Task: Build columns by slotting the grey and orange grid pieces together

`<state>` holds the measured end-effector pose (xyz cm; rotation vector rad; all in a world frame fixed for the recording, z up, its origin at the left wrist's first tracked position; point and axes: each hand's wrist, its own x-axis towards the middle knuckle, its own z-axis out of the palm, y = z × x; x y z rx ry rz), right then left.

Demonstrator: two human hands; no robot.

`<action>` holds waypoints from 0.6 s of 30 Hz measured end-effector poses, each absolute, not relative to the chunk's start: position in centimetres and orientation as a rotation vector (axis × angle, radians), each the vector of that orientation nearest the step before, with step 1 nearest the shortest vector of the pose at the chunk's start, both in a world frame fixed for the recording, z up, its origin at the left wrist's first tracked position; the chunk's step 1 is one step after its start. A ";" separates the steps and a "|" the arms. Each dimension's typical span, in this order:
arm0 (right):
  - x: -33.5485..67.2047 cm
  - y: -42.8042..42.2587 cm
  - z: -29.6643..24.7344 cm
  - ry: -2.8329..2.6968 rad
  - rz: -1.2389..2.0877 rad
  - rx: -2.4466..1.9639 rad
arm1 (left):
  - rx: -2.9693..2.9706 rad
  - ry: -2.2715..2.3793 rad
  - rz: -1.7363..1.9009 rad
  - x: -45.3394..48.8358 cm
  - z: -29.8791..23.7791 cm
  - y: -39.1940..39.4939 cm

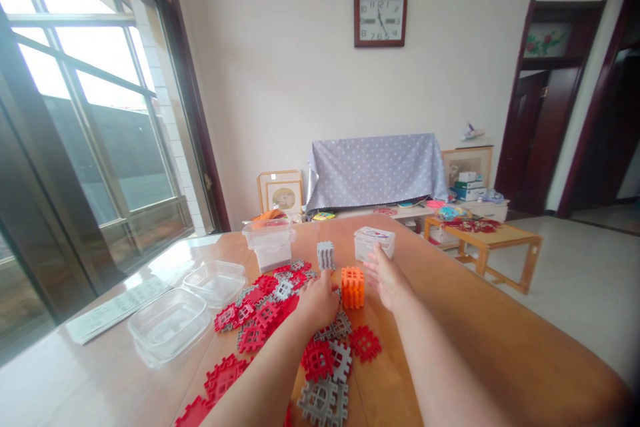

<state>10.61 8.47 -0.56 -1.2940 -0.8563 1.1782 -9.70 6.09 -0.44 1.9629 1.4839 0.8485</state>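
An orange cube point(353, 287) built of lattice tiles stands on the wooden table point(480, 340). My left hand point(319, 299) rests just left of it, fingers curled down onto the pile of red and grey tiles point(270, 307); what it grips is hidden. My right hand point(385, 277) hovers just right of the cube with fingers stretched out, holding nothing. A grey cube point(325, 255) stands behind the orange one. More loose red and grey tiles point(330, 373) lie under my forearms.
Two clear plastic tubs point(170, 323) point(216, 280) and a paper sheet point(117, 307) sit at the left. A lidded white box point(271, 243) and a small lidded container point(374, 242) stand at the table's far edge. Beyond are a covered cabinet point(377, 170) and a low table point(493, 240).
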 end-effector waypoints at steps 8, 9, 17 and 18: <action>10.3 8.5 -0.6 -0.834 1.228 -1.327 | 2.258 1.566 0.715 -9.5 -0.2 5.7; 10.3 8.4 -0.5 -0.775 1.247 -1.305 | 2.316 1.585 0.687 -9.7 -0.2 5.6; 9.1 8.7 -0.5 -0.653 1.260 -1.267 | 1.963 1.553 0.904 -10.1 0.4 5.8; 9.0 8.7 -0.5 -0.653 1.252 -1.261 | 1.841 1.519 0.968 -9.7 0.5 5.9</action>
